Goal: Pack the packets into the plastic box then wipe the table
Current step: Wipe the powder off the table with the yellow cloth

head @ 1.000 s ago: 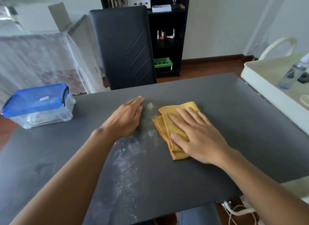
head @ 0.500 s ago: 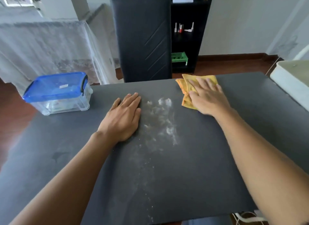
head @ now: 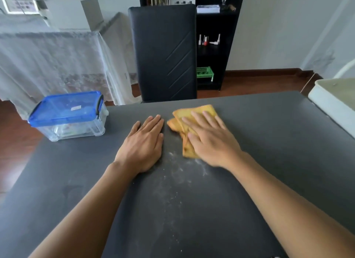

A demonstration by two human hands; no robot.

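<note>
A folded yellow cloth [head: 194,113] lies on the dark grey table [head: 269,142], and my right hand [head: 209,140] presses flat on it with straight fingers. My left hand [head: 144,144] rests flat on the table just left of the cloth, fingers straight. White powder [head: 178,173] is smeared on the table in front of both hands and trails toward me. The clear plastic box [head: 71,123] with its blue lid closed stands at the table's far left; packets inside show only dimly through the wall.
A black chair [head: 163,52] stands behind the table's far edge. A white table [head: 334,100] adjoins on the right. A lace-covered table [head: 48,65] stands at the back left, a black shelf [head: 213,46] behind the chair.
My right hand slid the cloth from the table's far edge back toward me and to the left, over the powder. The left hand stayed flat in place.
</note>
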